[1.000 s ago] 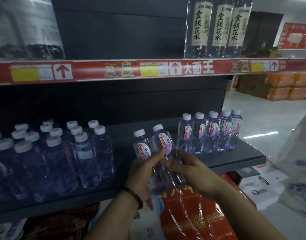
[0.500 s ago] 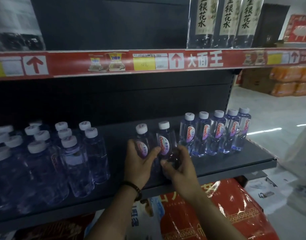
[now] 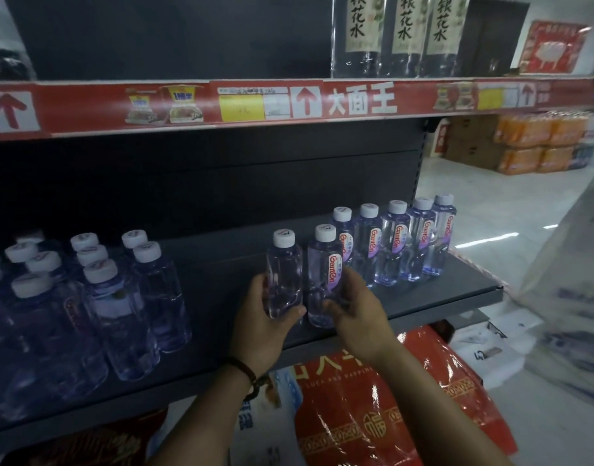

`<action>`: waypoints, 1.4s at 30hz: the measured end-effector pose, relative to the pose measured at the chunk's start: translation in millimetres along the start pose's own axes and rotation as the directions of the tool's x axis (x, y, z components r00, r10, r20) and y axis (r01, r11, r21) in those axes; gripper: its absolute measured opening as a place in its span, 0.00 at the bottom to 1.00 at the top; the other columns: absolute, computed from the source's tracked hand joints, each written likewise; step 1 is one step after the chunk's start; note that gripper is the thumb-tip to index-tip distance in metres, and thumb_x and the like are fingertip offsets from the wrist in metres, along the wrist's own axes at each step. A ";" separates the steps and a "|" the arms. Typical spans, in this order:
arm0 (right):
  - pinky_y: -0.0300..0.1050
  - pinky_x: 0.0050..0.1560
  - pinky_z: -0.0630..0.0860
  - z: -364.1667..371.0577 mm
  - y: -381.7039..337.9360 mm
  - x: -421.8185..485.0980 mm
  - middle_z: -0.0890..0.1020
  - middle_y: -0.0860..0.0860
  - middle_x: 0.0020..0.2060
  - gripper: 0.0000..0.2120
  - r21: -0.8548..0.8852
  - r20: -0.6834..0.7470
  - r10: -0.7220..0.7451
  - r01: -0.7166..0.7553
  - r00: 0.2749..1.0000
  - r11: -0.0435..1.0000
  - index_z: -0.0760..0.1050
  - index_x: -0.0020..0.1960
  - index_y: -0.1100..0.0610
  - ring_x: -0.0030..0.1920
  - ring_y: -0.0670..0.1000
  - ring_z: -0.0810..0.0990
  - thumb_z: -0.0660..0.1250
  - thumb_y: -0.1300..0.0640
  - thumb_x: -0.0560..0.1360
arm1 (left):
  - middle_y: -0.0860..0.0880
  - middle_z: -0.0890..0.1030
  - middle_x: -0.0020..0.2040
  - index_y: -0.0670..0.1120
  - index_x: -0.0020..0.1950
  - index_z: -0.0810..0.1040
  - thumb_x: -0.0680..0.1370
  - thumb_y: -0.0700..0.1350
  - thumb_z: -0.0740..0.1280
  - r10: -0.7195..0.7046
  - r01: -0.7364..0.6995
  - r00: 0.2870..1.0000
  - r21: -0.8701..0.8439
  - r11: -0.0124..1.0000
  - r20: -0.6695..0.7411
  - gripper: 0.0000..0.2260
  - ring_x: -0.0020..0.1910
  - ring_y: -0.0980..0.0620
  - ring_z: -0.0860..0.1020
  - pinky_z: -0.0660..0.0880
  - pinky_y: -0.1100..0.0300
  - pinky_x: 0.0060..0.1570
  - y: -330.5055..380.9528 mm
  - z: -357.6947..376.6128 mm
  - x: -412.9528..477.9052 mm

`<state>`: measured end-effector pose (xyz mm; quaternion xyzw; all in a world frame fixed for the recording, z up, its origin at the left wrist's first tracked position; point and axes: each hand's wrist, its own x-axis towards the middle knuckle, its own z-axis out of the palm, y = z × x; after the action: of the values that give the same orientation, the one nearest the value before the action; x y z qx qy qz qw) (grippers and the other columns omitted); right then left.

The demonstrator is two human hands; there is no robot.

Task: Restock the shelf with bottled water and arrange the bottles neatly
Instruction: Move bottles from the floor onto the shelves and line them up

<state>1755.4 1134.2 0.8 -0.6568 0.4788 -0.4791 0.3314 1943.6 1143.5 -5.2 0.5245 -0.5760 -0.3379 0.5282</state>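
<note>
Where the hands are: both at the front part of the dark shelf (image 3: 440, 297), close together, each on one small water bottle.
Left hand (image 3: 265, 317): grasping the left bottle (image 3: 284, 274) low on its body, thumb across the front near the base, fingers wrapped behind.
Right hand (image 3: 356, 311): grasping the right bottle (image 3: 324, 274) from its right side, fingers curled round the lower half.
Left bottle: upright, white cap on, bottom at shelf level, label not facing the camera.
Right bottle: upright, white cap on, red-lettered label facing forward; just beside the left bottle, contact between the two cannot be confirmed.
Right of the hands: row of five bottles (image 3: 395, 243) of the same kind, upright, labels forward, packed side by side; its nearest member stands just behind the right bottle.
Left of the hands: cluster of bottles (image 3: 97, 297), white-capped, several rows deep, well apart from the held pair with bare shelf between.
Left wrist: dark beaded bracelet (image 3: 252, 375).
Above the hands: red price strip (image 3: 289, 102) with arrows and tags; over it, tall bottles (image 3: 403, 35) with vertical Chinese labels.
Below the hands: red package (image 3: 373, 415) in shiny wrap under the shelf edge.
Far right, beyond the hands: pale floor (image 3: 490, 210) and stacked orange packs (image 3: 541, 139), blurred.
</note>
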 end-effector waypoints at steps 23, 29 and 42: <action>0.58 0.61 0.82 -151.6 64.1 17.1 0.82 0.41 0.61 0.23 -0.141 -0.333 -0.076 0.030 0.940 0.990 0.74 0.69 0.45 0.60 0.45 0.81 0.76 0.56 0.78 | 0.73 0.81 0.50 0.61 0.56 0.76 0.75 0.47 0.79 0.048 -0.040 0.996 0.110 0.993 -0.077 0.17 0.48 0.69 0.82 0.79 0.62 0.48 24.8 109.6 -23.1; 0.55 0.62 0.81 -193.9 80.1 39.2 0.81 0.37 0.60 0.24 -0.204 -0.384 -0.113 0.035 0.917 0.978 0.72 0.70 0.41 0.60 0.45 0.80 0.76 0.54 0.78 | 0.66 0.84 0.44 0.59 0.52 0.77 0.73 0.46 0.81 0.067 -0.059 0.997 0.219 0.974 -0.027 0.16 0.43 0.66 0.83 0.81 0.61 0.46 35.4 150.7 -18.0; 0.52 0.69 0.78 -217.1 112.5 41.5 0.80 0.43 0.69 0.30 -0.165 -0.377 -0.053 -0.011 0.925 0.986 0.70 0.77 0.43 0.69 0.46 0.78 0.76 0.53 0.78 | 0.56 0.84 0.49 0.52 0.59 0.77 0.76 0.48 0.78 0.052 -0.034 0.998 0.375 0.927 -0.037 0.15 0.47 0.58 0.83 0.80 0.60 0.47 48.5 201.7 18.9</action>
<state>1518.3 1063.9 -17.0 -0.5815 0.5645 -0.5600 0.1720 1739.5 1102.9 2.3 0.6105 -0.6288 -0.1983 0.4389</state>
